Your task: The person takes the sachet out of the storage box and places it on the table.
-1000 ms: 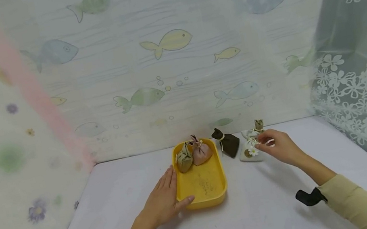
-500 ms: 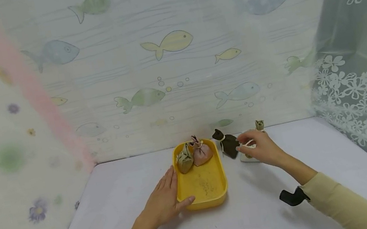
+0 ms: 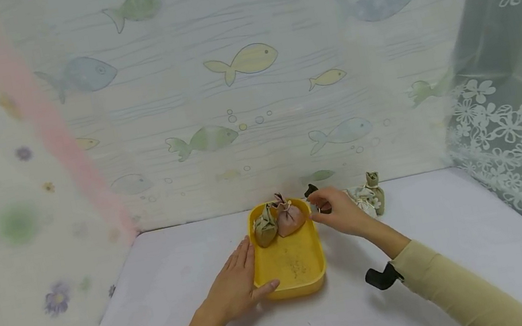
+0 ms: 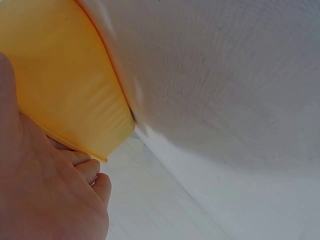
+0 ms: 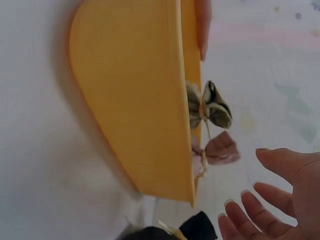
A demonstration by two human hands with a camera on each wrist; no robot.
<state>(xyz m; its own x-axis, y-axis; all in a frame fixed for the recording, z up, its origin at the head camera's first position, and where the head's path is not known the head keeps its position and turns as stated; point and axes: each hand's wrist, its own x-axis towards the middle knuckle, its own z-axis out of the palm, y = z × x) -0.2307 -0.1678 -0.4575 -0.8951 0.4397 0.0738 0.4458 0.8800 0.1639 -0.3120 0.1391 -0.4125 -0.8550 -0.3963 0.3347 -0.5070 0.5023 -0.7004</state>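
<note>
My left hand rests along the left rim of a yellow plastic tray, its fingers straight and thumb over the near edge. Two small drawstring pouches stand at the tray's far end: an olive green pouch and a dusty pink pouch. My right hand hovers by the tray's far right corner, fingers parted and holding nothing. It partly hides a dark brown pouch, which stands outside the tray. In the right wrist view, the tied neck of that dark pouch shows below the fingertips.
Right of the hand stand a whitish pouch, partly covered, and an olive-brown pouch. A white cloth covers the table. A fish-patterned curtain hangs right behind it, with flowered sheets at both sides.
My right hand has moved left from the whitish pouch, past the dark pouch, to the tray's right rim, uncovering the pouches at right. My left hand stays on the tray.
</note>
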